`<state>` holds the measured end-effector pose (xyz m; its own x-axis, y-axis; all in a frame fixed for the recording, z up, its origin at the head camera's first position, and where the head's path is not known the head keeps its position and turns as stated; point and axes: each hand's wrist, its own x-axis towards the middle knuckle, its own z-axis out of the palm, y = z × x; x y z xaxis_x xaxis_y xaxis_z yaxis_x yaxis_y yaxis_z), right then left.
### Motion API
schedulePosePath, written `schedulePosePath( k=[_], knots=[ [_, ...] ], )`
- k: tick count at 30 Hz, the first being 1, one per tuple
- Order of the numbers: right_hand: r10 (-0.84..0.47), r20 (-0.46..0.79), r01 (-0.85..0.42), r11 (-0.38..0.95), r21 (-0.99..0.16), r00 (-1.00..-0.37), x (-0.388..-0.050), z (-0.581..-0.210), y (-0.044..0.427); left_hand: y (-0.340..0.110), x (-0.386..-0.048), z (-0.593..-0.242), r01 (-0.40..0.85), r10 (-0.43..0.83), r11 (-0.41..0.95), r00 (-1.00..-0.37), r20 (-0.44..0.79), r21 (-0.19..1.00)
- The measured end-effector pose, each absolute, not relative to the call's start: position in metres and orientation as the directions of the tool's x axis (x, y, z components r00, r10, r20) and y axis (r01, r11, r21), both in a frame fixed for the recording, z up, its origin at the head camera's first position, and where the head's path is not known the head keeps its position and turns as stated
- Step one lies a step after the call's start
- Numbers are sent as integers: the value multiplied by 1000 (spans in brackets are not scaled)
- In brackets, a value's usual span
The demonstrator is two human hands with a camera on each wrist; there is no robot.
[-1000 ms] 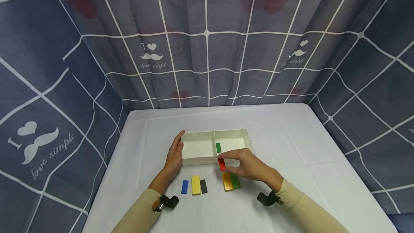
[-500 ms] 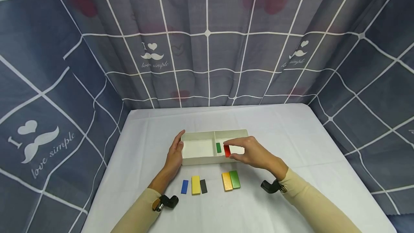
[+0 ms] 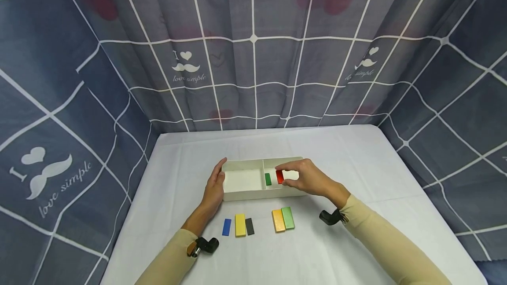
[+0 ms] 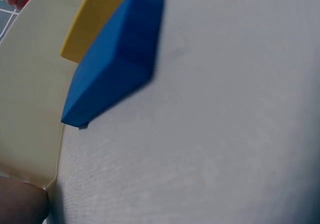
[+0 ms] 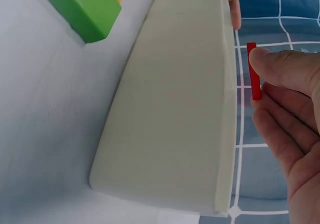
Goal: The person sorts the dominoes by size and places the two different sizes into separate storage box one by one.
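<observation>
My left hand (image 3: 213, 191) holds the left end of an off-white box (image 3: 245, 195) with two compartments, its fingers along the outer wall. Above the right compartment, my right hand (image 3: 313, 179) pinches a thin red block (image 3: 280, 177) between thumb and fingers. The right wrist view shows the red block (image 5: 254, 71) edge-on, standing above the rim. A small green block (image 3: 268, 179) lies in the right compartment beside the divider. No block shows in the left compartment.
On the white cloth before the box lie a blue block (image 3: 226, 227), a yellow block (image 3: 240, 225), a black block (image 3: 249, 226), an orange block (image 3: 278, 221) and a larger green block (image 3: 288, 218). A checked curtain (image 3: 253, 65) surrounds the table.
My right hand has carried the red block from in front of the box, over the front wall, to above the right compartment. The left hand has stayed at the box.
</observation>
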<state>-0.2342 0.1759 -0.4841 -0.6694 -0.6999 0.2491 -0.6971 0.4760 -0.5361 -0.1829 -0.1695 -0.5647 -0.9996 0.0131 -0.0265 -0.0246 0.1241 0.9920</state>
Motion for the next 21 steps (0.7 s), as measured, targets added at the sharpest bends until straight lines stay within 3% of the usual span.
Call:
schedulePosePath(
  k=[13,21],
  knots=[
    [-726,229,-719,484,-499,-648,-254,-498,170,-169,-182,-563,-33,7,124,-999,-34,992],
    [-737,144,-690,520,-503,-660,-264,-503,162,-169,-183,-564,-27,14,117,-999,-29,993]
  ],
)
